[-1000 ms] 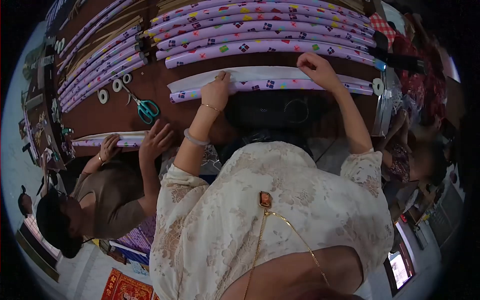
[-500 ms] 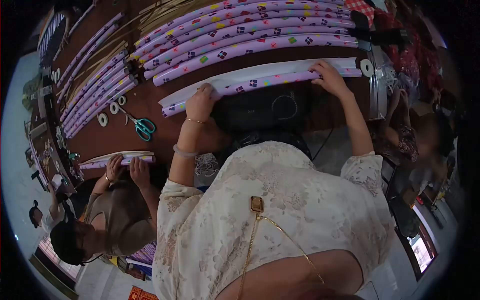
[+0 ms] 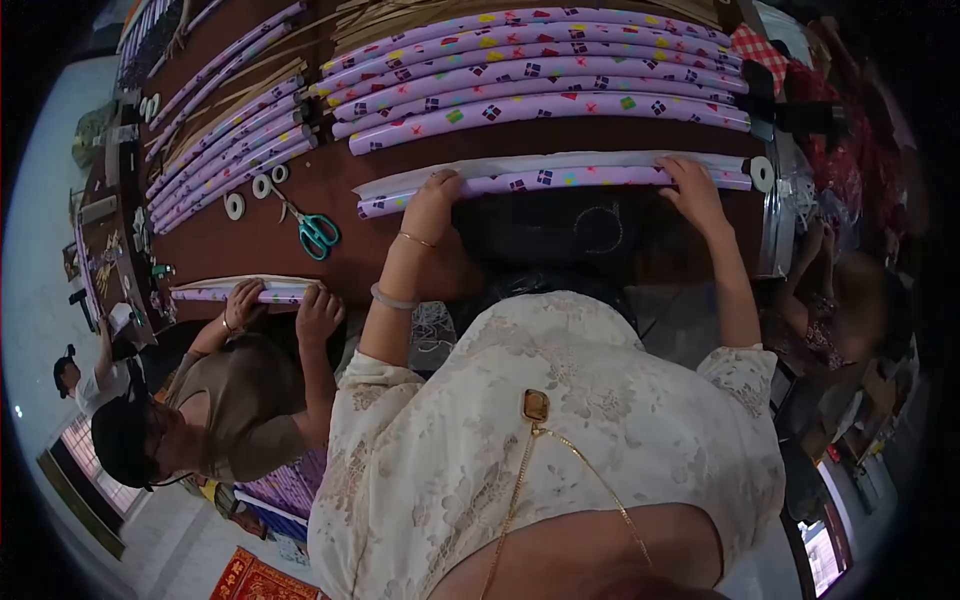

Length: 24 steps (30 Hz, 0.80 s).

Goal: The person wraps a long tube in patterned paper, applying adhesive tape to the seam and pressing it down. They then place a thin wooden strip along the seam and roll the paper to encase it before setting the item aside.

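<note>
A partly rolled sheet of purple patterned wrapping paper (image 3: 545, 180) lies across the table before me, its white underside showing along the far side. My left hand (image 3: 431, 208) grips the roll near its left end, fingers curled over the paper. Toward the right end, my right hand (image 3: 698, 197) holds it with the fingers on top and the thumb at the near side. Just past that end sits a white tape roll (image 3: 752, 174). Teal-handled scissors (image 3: 318, 236) lie left of my left hand, beside several more tape rolls (image 3: 234, 206).
Several finished purple rolls (image 3: 550, 108) lie side by side at the back, with a second group (image 3: 235, 165) to the left. A co-worker's hands (image 3: 320, 308) hold another paper roll (image 3: 235, 294) at lower left. Clear plastic (image 3: 790, 205) hangs near the right table edge.
The white flap above the roll looks narrower, and the roll lies a little flatter across the view. Both hands stay on it. The whole scene has shifted to the right.
</note>
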Motion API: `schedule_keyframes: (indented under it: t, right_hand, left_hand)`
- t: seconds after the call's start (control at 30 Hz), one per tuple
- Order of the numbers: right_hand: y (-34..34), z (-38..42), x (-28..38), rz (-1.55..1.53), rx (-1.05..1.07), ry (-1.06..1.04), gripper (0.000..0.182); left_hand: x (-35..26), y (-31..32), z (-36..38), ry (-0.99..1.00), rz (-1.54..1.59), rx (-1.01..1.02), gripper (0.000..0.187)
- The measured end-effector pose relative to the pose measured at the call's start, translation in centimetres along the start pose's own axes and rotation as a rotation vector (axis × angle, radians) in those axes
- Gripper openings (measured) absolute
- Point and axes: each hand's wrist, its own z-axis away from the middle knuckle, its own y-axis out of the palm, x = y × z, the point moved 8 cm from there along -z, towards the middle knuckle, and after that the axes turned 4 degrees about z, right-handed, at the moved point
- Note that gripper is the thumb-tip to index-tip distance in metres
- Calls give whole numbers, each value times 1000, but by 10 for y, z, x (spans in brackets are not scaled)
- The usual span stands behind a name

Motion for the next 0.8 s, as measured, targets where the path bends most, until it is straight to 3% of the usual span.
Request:
schedule_keyframes:
  t: [0.13,0.23,0.3,0.5,0.67,0.73,0.8]
  right_hand:
    - [-19,8,3,-33,-69,-26,41]
    - [-48,8,14,-151,-79,-70,26]
    - [-73,0,19,-287,-51,78,20]
    - [-137,-107,20,-294,-416,-146,15]
    - [-130,-243,-13,73,-470,-244,12]
    - [-111,-282,-25,277,-281,-147,12]
    - [-102,-297,-23,332,-179,-178,11]
  left_hand:
    - [-1,1,1,-14,-44,19,27]
    - [-13,-6,4,14,-66,13,28]
    - [-19,-10,4,5,-63,21,26]
    - [-40,-28,4,-3,4,21,20]
    - [-50,-39,0,1,46,-10,23]
    - [-51,-45,-2,7,71,-33,24]
    - [-53,-52,-6,21,77,-88,27]
